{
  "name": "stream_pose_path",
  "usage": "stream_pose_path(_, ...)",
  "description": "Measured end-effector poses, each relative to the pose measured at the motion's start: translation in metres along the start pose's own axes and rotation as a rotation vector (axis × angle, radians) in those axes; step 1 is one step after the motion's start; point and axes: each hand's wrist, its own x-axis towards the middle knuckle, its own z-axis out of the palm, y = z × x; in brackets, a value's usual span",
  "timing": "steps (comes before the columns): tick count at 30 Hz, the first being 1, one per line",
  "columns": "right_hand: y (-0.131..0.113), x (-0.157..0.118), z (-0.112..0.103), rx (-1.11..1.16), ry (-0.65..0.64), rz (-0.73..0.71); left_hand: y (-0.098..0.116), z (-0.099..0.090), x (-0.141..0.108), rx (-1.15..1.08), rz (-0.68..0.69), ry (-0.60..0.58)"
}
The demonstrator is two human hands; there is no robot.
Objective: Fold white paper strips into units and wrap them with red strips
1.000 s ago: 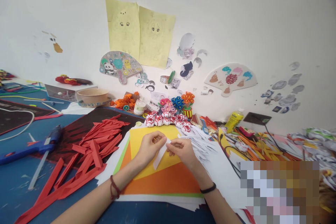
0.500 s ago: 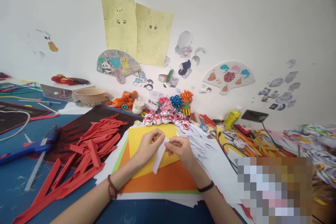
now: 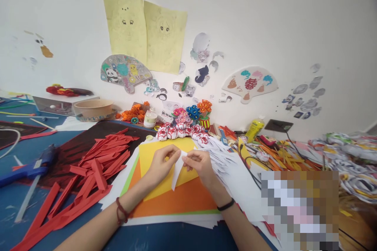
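Observation:
Between my two hands hangs a white paper strip [image 3: 177, 175], its lower end dangling and slightly curved. My left hand [image 3: 163, 161] pinches its upper end between thumb and finger. From the other side, my right hand [image 3: 198, 163] grips the strip's upper right edge with bent fingers. Both hands hover over a stack of coloured sheets: a yellow sheet [image 3: 147, 152] on top, an orange sheet [image 3: 171, 206] beneath, with green and white edges showing below. Right of my hands lie many cut white paper strips [image 3: 225, 160].
Folded red paper strips [image 3: 100, 174] pile up on the left, beside a blue glue gun [image 3: 38, 166]. Red-and-white paper pieces [image 3: 182, 131], a small jar [image 3: 150, 118] and a bowl [image 3: 93, 109] line the wall. A yellow bottle [image 3: 255, 128] and orange scraps [image 3: 281, 151] are at right.
The whole view has shifted slightly, with the scene sliding left. Both hands stay on the strip; they have drawn a little closer together, and the strip's hanging end curves more.

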Motion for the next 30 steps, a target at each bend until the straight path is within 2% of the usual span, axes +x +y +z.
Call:
stream_pose_path(10,0.002,0.002,-0.002,0.031,0.068,-0.023,0.002,0.002,-0.003,0.087,-0.008,-0.033)
stream_pose_path(15,0.000,0.003,-0.003,0.067,0.148,-0.031,0.003,0.004,-0.003,0.083,-0.003,-0.096)
stream_pose_path(19,0.002,0.004,-0.005,0.066,0.154,-0.026,0.000,0.005,-0.002,0.092,-0.030,-0.081)
stream_pose_path(24,0.003,0.005,-0.008,0.053,0.166,-0.024,-0.007,0.007,-0.001,0.036,-0.018,-0.129)
stream_pose_path(30,0.003,0.005,-0.010,0.059,0.195,-0.028,-0.005,0.007,-0.002,0.048,-0.005,-0.127)
